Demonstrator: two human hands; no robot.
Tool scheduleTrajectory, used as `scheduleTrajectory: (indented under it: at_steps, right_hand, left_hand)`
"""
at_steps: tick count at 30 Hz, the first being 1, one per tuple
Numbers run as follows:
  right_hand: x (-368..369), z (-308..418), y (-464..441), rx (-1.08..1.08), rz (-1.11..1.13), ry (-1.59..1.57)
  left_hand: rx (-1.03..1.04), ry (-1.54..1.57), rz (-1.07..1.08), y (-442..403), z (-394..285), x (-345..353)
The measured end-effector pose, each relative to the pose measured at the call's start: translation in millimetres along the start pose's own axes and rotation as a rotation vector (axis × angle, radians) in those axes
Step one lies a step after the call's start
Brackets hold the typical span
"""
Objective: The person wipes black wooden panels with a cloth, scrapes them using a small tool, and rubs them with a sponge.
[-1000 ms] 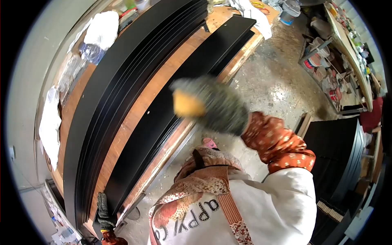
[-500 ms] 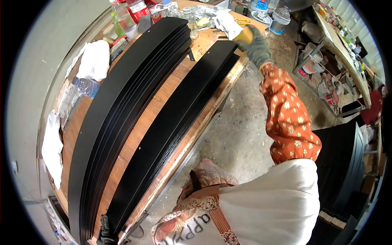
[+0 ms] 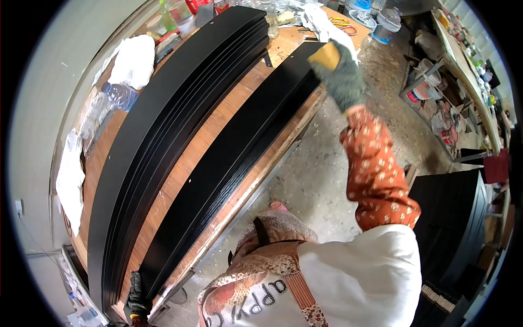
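A curved black moulding [image 3: 218, 144] lies along the near side of the wooden table [image 3: 180, 188]. At its far end my right hand [image 3: 345, 82], in a dark grey-green knit glove, is closed on a yellow sponge [image 3: 326, 56]. The sponge is at the moulding's upper surface; whether it presses on it I cannot tell. My left hand [image 3: 139, 297], gloved too, grips the moulding's near end at the bottom left, its fingertips partly hidden. Beside this piece, further from me, lies a wider stack of curved black mouldings [image 3: 163, 114] with stepped edges.
White cloths [image 3: 134, 61], a plastic bottle [image 3: 119, 96], and a glass jar [image 3: 272, 22] sit around the table's edges. Yellow-handled scissors [image 3: 342, 23] lie at the far corner. Lidded buckets [image 3: 387, 24] and a cluttered bench [image 3: 468, 71] stand to the right, with more black panels [image 3: 447, 218] behind me.
My right hand has moved with the sponge from beyond the moulding's far corner onto its far end, nearer to me. My left hand stays at the near end. The view has shifted slightly.
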State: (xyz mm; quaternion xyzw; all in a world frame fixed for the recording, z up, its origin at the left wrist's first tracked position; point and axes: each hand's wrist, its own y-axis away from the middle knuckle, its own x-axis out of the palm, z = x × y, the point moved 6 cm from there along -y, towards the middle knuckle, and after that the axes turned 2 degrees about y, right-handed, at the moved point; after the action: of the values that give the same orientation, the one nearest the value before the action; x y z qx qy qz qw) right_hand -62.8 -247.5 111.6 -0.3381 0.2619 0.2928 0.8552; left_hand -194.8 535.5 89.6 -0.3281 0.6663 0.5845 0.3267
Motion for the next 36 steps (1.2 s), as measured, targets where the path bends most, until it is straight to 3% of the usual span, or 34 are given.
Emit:
scheduleTrajectory:
  at_steps: [1,3,4,7,8,11,13,15,16,18,22,25,28,32,33,34,35,36]
  right_hand:
    - [3.9,15.0,23.6,-0.028,0.049,-0.004]
    - [8.2,65.1,80.3,-0.444,-0.069,-0.092]
    - [12.3,93.4,110.6,-0.535,0.029,-0.118]
    - [43.5,173.5,196.0,-0.429,0.557,-0.378]
    - [34.6,205.1,227.1,-0.535,0.442,-0.332]
    - [42.4,273.8,326.8,-0.705,0.672,-0.435]
    - [38.2,294.7,351.5,-0.731,0.484,-0.484]
    - [38.5,293.7,340.1,-0.650,0.522,-0.534]
    - [41.8,283.0,334.3,-0.675,0.212,-0.632]
    - [39.2,251.5,301.3,-0.565,0.233,-0.491]
    - [1.5,217.0,252.9,-0.125,0.138,-0.277]
    - [9.1,203.2,260.5,-0.144,-0.061,-0.166]
    - [32.1,213.1,296.6,-0.096,-0.077,-0.208]
    - [42.6,259.8,363.4,0.027,0.102,-0.277]
    - [50.3,272.0,378.3,-0.048,0.156,-0.340]
    - [60.2,288.2,401.7,-0.261,0.126,-0.297]
    - [57.5,323.6,421.3,-0.269,0.298,-0.383]
    - [67.1,340.4,451.0,-0.353,0.282,-0.457]
  left_hand:
    - [0.009,0.006,-0.001,1.0,1.4,1.3]
    - [0.020,0.016,-0.002,4.7,4.0,1.2]
    - [0.028,0.024,-0.003,6.1,4.8,1.2]
    - [0.080,-0.002,-0.011,5.6,18.2,8.7]
    - [0.110,-0.025,-0.015,4.2,26.2,13.6]
    - [0.133,0.007,-0.025,4.7,32.4,14.6]
    - [0.193,0.005,-0.035,4.3,36.8,16.2]
    - [0.224,-0.094,-0.119,11.7,18.2,10.3]
    - [0.265,-0.093,-0.148,11.6,20.4,11.3]
    - [0.357,-0.116,-0.207,10.9,26.1,12.8]
    - [0.382,-0.211,-0.271,13.9,25.9,16.9]
    - [0.303,-0.221,-0.227,18.7,20.7,10.3]
    - [0.267,-0.285,-0.209,18.6,23.6,11.9]
    - [0.349,-0.388,-0.231,15.2,31.4,16.0]
    - [0.347,-0.387,-0.225,15.1,30.7,15.1]
    - [0.346,-0.389,-0.215,15.0,30.4,15.3]
    - [0.348,-0.391,-0.206,14.2,31.3,15.9]
    - [0.367,-0.385,-0.220,13.4,33.5,17.4]
